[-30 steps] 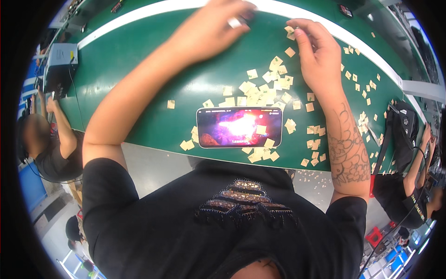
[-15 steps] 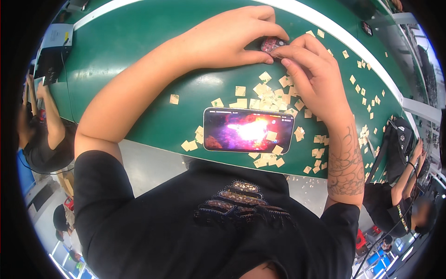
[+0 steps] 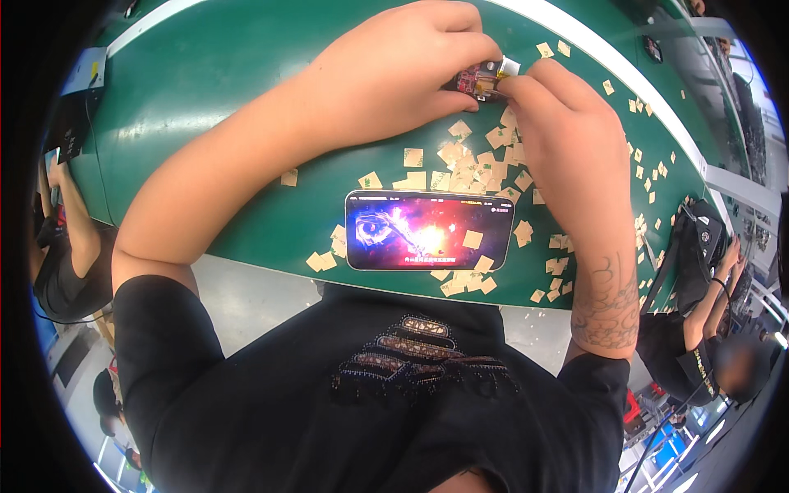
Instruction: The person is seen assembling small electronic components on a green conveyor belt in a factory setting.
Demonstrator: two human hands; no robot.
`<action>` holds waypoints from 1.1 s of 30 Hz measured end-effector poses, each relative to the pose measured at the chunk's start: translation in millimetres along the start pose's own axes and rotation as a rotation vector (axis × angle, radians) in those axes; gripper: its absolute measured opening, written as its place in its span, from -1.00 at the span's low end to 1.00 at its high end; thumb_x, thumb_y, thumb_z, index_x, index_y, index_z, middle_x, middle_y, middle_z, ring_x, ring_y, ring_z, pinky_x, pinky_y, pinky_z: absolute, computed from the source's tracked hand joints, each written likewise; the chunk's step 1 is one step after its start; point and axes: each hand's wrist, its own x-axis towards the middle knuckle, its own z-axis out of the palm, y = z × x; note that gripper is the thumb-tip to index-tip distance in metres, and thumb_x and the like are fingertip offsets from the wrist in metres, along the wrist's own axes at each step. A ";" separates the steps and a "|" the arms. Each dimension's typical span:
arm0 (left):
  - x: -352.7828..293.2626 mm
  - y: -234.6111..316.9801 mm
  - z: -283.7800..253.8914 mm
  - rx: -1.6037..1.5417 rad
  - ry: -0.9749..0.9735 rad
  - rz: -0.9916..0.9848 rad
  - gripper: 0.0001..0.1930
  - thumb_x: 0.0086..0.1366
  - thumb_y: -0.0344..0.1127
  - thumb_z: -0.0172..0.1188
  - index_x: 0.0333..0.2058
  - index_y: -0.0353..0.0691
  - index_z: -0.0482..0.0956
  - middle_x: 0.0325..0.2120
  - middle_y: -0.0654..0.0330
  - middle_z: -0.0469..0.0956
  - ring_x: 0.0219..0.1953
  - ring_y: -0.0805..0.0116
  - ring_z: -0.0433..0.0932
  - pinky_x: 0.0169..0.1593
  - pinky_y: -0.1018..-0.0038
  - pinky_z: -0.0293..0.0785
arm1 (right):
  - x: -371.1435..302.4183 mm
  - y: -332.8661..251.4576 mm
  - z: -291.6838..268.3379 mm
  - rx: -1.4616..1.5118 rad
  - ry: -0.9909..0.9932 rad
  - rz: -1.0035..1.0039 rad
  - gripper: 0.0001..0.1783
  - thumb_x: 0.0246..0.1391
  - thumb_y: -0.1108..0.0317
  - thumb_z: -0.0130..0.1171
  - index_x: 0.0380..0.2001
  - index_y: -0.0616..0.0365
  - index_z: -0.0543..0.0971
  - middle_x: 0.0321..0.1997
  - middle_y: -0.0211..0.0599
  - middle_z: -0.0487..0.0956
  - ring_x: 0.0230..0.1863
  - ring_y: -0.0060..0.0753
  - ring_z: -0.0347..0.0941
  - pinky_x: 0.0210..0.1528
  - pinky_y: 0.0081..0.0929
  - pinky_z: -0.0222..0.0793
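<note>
At the far side of the green table, my left hand [image 3: 423, 70] is closed around a small dark electronic part [image 3: 470, 82] with a reddish patterned face. Thumb and fingers grip it from its left side. A silvery-white piece and a yellowish bit show at its right end. My right hand [image 3: 571, 123] is in a pinch against that end, its fingertips bent down; what lies between them is too small to make out. Many small cream paper squares [image 3: 477, 168] lie scattered and heaped below the hands.
A phone [image 3: 386, 238] playing a bright video lies near the table's front edge, a few squares on its screen. A black bag [image 3: 703, 238] rests at the right, near another person's hands [image 3: 731, 255]. A grey-white box [image 3: 86, 70] stands at the far left, with another person below it.
The part has turned in my left hand, and its white and yellowish end now shows. My right hand has rolled over, with its back up and fingertips at that end.
</note>
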 end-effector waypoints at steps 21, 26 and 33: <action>-4.5 -25.7 11.1 -0.003 0.110 0.069 -0.61 0.22 -0.45 0.49 0.02 -0.28 0.62 -0.17 0.15 0.59 -0.15 0.23 0.63 -0.05 0.37 0.57 | -8.0 45.4 4.0 0.414 0.019 0.138 -0.92 0.27 0.52 0.23 -0.19 0.22 0.65 -0.30 -0.19 0.59 -0.33 -0.15 0.57 -0.27 -0.28 0.46; -7.1 -22.1 9.8 0.000 0.071 -0.006 -0.54 0.13 -0.39 0.54 0.02 -0.24 0.65 -0.14 0.12 0.59 -0.06 0.04 0.61 0.06 0.25 0.57 | -5.0 37.5 4.0 0.239 -0.073 0.409 -0.83 0.28 0.32 0.31 -0.26 0.22 0.62 -0.38 -0.20 0.59 -0.36 -0.13 0.58 -0.25 -0.22 0.48; -5.2 -16.2 17.0 -0.031 0.072 0.040 -0.56 0.12 -0.39 0.55 0.00 -0.22 0.65 -0.13 0.13 0.58 -0.08 0.03 0.61 0.04 0.25 0.59 | 7.5 20.6 14.2 0.554 0.019 0.387 -0.73 0.24 0.33 0.35 -0.03 0.19 0.66 -0.34 -0.27 0.65 -0.46 -0.37 0.48 -0.34 -0.36 0.44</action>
